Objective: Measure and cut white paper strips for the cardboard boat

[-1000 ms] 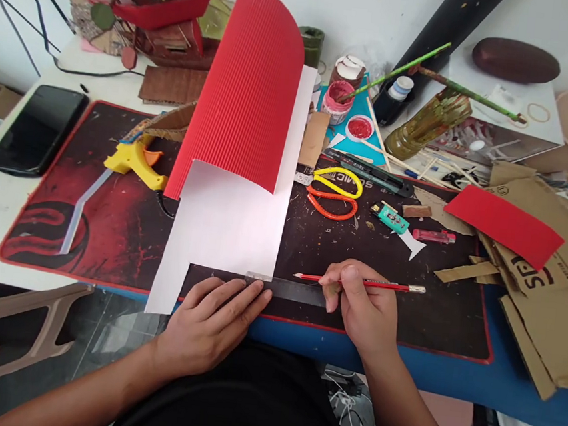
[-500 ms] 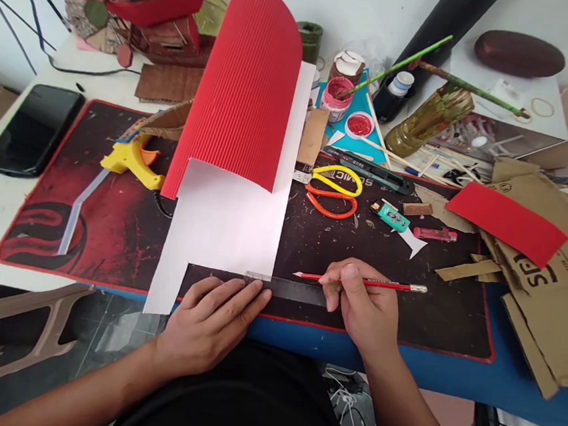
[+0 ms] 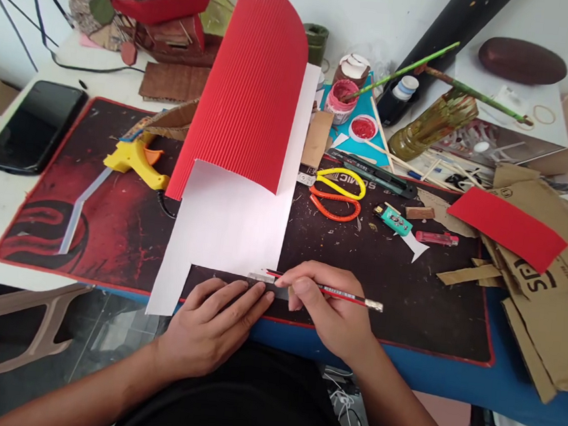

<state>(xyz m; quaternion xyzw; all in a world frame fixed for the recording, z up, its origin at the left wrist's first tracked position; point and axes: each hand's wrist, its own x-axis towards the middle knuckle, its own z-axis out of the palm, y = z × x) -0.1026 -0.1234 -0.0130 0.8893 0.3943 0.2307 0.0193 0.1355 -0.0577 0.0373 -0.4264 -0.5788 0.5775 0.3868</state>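
Atop the dark desk mat (image 3: 406, 305), the left hand (image 3: 216, 323) presses a clear ruler (image 3: 261, 278); the right (image 3: 330, 308) grips a pencil (image 3: 346, 295).

Bright, diffuse light washes over the bench, leaving soft shadows and a pale sheen on the phone (image 3: 36, 127), while wide-angle distortion stretches the edges and the centre looks fairly sharp.

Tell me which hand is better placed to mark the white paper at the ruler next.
Probably the right hand: it holds the pencil, point near where the ruler meets the white paper. The left hand lies with its fingertips on the ruler.
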